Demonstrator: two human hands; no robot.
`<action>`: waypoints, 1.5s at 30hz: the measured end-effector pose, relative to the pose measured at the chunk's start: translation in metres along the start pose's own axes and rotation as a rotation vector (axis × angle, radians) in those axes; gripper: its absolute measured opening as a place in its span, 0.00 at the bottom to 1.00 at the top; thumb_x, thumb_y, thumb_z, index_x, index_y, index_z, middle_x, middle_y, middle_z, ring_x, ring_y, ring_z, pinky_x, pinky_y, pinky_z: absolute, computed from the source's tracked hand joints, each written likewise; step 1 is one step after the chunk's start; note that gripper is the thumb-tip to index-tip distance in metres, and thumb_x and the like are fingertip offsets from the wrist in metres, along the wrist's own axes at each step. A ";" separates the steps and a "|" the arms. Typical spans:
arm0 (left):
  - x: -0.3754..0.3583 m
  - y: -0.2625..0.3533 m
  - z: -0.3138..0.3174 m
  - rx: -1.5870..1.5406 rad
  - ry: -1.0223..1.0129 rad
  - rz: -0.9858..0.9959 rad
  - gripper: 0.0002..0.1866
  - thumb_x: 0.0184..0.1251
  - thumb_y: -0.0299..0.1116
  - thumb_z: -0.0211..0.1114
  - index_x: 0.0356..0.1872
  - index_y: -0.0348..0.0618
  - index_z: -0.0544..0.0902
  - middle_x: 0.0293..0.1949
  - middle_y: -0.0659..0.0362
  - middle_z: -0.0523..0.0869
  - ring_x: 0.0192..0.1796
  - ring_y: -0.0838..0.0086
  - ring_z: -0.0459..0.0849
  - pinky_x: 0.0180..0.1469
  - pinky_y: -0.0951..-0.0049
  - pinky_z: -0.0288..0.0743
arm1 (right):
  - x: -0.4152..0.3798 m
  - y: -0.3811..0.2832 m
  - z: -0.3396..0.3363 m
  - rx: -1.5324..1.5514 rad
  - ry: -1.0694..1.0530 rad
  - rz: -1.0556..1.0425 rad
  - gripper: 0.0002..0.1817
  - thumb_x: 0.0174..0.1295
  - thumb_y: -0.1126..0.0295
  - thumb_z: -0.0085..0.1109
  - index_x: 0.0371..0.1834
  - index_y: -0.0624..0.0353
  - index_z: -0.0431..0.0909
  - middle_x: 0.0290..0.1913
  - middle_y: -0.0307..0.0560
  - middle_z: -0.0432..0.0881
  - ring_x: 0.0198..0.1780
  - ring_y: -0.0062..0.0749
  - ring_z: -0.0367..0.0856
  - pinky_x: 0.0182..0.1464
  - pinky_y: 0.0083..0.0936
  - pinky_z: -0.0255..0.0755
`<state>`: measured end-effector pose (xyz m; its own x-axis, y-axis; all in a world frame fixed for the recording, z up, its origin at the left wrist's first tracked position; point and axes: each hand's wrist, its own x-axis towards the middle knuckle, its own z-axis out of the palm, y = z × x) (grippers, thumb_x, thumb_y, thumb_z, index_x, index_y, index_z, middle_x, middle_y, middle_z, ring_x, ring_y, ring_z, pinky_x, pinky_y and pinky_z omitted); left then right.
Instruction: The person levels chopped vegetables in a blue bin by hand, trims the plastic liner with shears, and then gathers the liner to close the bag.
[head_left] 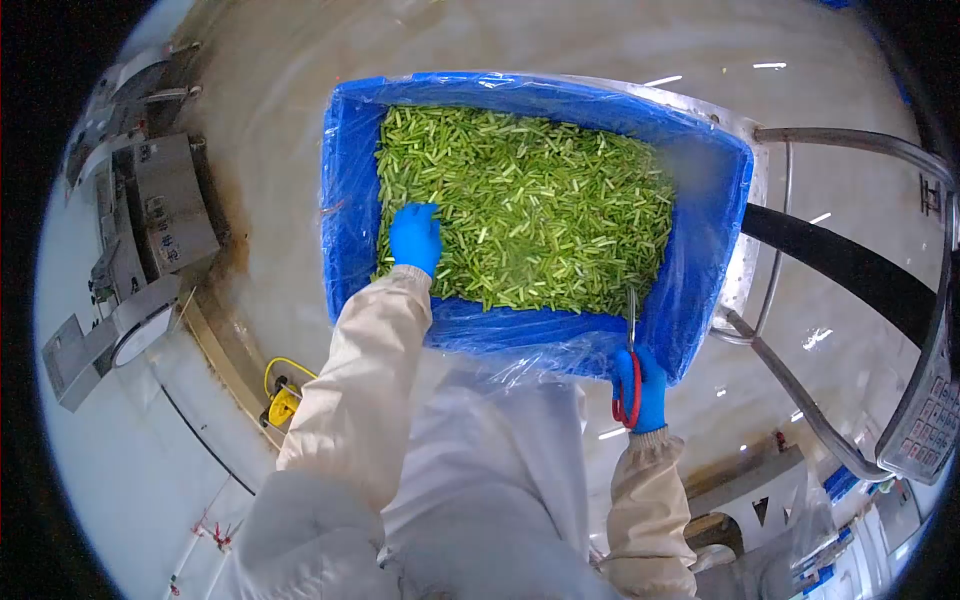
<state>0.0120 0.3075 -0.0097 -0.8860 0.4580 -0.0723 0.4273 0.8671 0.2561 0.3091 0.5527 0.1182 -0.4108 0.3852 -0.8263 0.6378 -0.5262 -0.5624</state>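
Right hand [640, 385] is gripping red-handled scissors [630, 355], blades pointing away over the blue-lined crate's [350, 180] near rim; left hand [415, 238], fingers curled, is pressing into cut green stalks [540, 200].

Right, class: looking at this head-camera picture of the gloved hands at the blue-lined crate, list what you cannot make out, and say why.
- Scissors: the right hand covers part of the red handles, and the blades are thin against the blue liner.
- Left hand: fingers dip into the cut green stalks, so their tips are hidden.
- Crate depth: stalks cover the bottom.
- Keypad: at the curved right edge, keys too small to read.
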 end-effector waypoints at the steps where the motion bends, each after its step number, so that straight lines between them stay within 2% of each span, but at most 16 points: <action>1: 0.005 -0.003 0.003 -0.001 -0.002 -0.002 0.12 0.49 0.30 0.64 0.37 0.44 0.81 0.39 0.51 0.79 0.41 0.54 0.76 0.45 0.58 0.70 | 0.000 0.000 -0.001 0.000 0.005 -0.011 0.08 0.58 0.65 0.59 0.36 0.55 0.74 0.20 0.33 0.71 0.17 0.15 0.66 0.16 0.14 0.58; 11: 0.027 -0.009 0.019 0.087 0.004 0.066 0.08 0.49 0.28 0.63 0.32 0.44 0.81 0.35 0.50 0.79 0.38 0.54 0.78 0.40 0.60 0.72 | -0.003 0.000 0.008 -0.067 -0.005 -0.029 0.10 0.58 0.66 0.59 0.39 0.56 0.74 0.21 0.33 0.71 0.19 0.18 0.68 0.18 0.16 0.62; 12: 0.026 -0.004 0.013 0.086 0.007 0.066 0.08 0.49 0.28 0.63 0.32 0.44 0.81 0.35 0.50 0.79 0.38 0.54 0.78 0.40 0.60 0.72 | 0.000 0.010 0.011 -0.113 -0.018 -0.145 0.10 0.58 0.67 0.59 0.40 0.58 0.74 0.22 0.35 0.72 0.21 0.19 0.70 0.21 0.17 0.65; 14: 0.019 0.012 -0.002 -0.297 -0.145 -0.069 0.07 0.51 0.29 0.65 0.33 0.43 0.82 0.32 0.52 0.82 0.34 0.61 0.82 0.37 0.67 0.74 | -0.001 0.013 0.020 -0.156 -0.023 -0.259 0.10 0.58 0.68 0.59 0.40 0.59 0.74 0.23 0.36 0.74 0.23 0.19 0.72 0.24 0.18 0.67; 16: 0.002 0.053 -0.035 -0.457 -0.206 -0.083 0.08 0.51 0.29 0.65 0.34 0.43 0.82 0.30 0.52 0.83 0.32 0.65 0.82 0.36 0.70 0.75 | -0.002 -0.001 0.038 -0.587 -0.151 -0.465 0.16 0.55 0.66 0.62 0.44 0.61 0.73 0.26 0.41 0.76 0.27 0.24 0.75 0.29 0.23 0.71; 17: -0.008 0.074 -0.052 -0.617 -0.265 -0.102 0.08 0.52 0.29 0.66 0.35 0.43 0.82 0.28 0.53 0.84 0.31 0.68 0.83 0.34 0.73 0.75 | -0.005 -0.008 0.047 -0.588 -0.145 -0.463 0.16 0.55 0.66 0.62 0.44 0.61 0.73 0.26 0.41 0.76 0.27 0.24 0.75 0.29 0.23 0.71; 21: -0.038 0.118 -0.087 -0.698 -0.396 -0.040 0.07 0.52 0.28 0.65 0.34 0.42 0.82 0.28 0.54 0.83 0.29 0.70 0.82 0.32 0.73 0.74 | -0.010 -0.021 0.071 -0.618 -0.128 -0.562 0.20 0.51 0.62 0.66 0.44 0.61 0.73 0.26 0.47 0.77 0.26 0.30 0.74 0.31 0.26 0.71; 30: -0.058 0.127 -0.092 -0.551 -0.326 0.250 0.08 0.51 0.26 0.63 0.34 0.40 0.81 0.29 0.51 0.80 0.31 0.56 0.79 0.33 0.64 0.73 | -0.014 -0.020 0.075 -0.686 -0.203 -0.477 0.17 0.52 0.62 0.65 0.39 0.61 0.74 0.24 0.50 0.75 0.23 0.31 0.72 0.27 0.26 0.67; 32: -0.057 0.118 -0.090 -0.515 -0.339 0.257 0.08 0.51 0.26 0.62 0.35 0.41 0.81 0.29 0.50 0.80 0.33 0.55 0.79 0.34 0.62 0.73 | -0.016 -0.015 0.075 -0.687 -0.210 -0.467 0.14 0.54 0.64 0.64 0.37 0.61 0.75 0.22 0.44 0.74 0.21 0.25 0.70 0.24 0.23 0.64; 36: -0.036 0.077 -0.066 -0.120 -0.047 0.254 0.10 0.51 0.28 0.62 0.36 0.42 0.81 0.32 0.50 0.80 0.41 0.54 0.77 0.42 0.58 0.71 | -0.013 0.019 0.048 -0.452 -0.138 -0.361 0.10 0.57 0.66 0.61 0.37 0.59 0.75 0.21 0.37 0.73 0.19 0.18 0.67 0.20 0.18 0.61; 37: -0.029 0.068 -0.059 -0.118 -0.047 0.254 0.10 0.51 0.28 0.62 0.36 0.42 0.81 0.32 0.50 0.80 0.41 0.54 0.77 0.42 0.58 0.71 | -0.016 0.015 0.042 -0.321 -0.102 -0.213 0.09 0.58 0.66 0.60 0.36 0.58 0.75 0.21 0.34 0.72 0.19 0.16 0.66 0.19 0.16 0.60; 38: -0.024 0.061 -0.052 -0.138 -0.095 0.234 0.10 0.50 0.28 0.63 0.36 0.43 0.81 0.33 0.50 0.81 0.41 0.54 0.77 0.43 0.58 0.70 | -0.019 0.011 0.035 -0.190 -0.064 -0.063 0.07 0.59 0.67 0.58 0.36 0.58 0.75 0.20 0.32 0.70 0.19 0.14 0.65 0.19 0.14 0.59; 41: -0.014 0.056 -0.028 -0.162 -0.245 0.206 0.08 0.49 0.29 0.63 0.33 0.44 0.83 0.33 0.51 0.81 0.40 0.54 0.76 0.42 0.57 0.70 | -0.028 -0.002 0.020 -0.024 -0.029 0.101 0.06 0.59 0.67 0.57 0.34 0.57 0.74 0.19 0.32 0.69 0.18 0.13 0.64 0.18 0.13 0.58; 43: -0.013 0.066 -0.012 -0.168 -0.393 0.417 0.07 0.50 0.30 0.61 0.31 0.46 0.83 0.32 0.51 0.81 0.38 0.53 0.76 0.42 0.59 0.70 | -0.029 0.000 0.012 -0.001 0.001 0.094 0.06 0.60 0.67 0.57 0.33 0.57 0.73 0.18 0.32 0.68 0.18 0.13 0.64 0.17 0.14 0.57; 44: -0.014 0.078 -0.006 -0.019 -0.548 0.456 0.07 0.51 0.33 0.59 0.30 0.48 0.83 0.38 0.54 0.81 0.44 0.56 0.77 0.46 0.58 0.69 | -0.030 0.000 0.008 -0.034 0.010 0.087 0.06 0.60 0.67 0.57 0.33 0.57 0.73 0.18 0.32 0.68 0.17 0.13 0.63 0.17 0.13 0.57; 45: -0.020 0.088 0.003 -0.019 -0.551 0.462 0.07 0.51 0.33 0.59 0.30 0.48 0.83 0.38 0.54 0.81 0.44 0.56 0.77 0.46 0.58 0.69 | -0.030 0.001 0.005 -0.066 0.020 0.081 0.07 0.60 0.66 0.56 0.32 0.57 0.73 0.18 0.32 0.67 0.17 0.13 0.63 0.17 0.13 0.57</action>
<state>0.0683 0.3756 0.0112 -0.3934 0.8143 -0.4268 0.7291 0.5591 0.3948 0.3189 0.5369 0.1423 -0.3436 0.3594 -0.8676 0.7099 -0.5054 -0.4905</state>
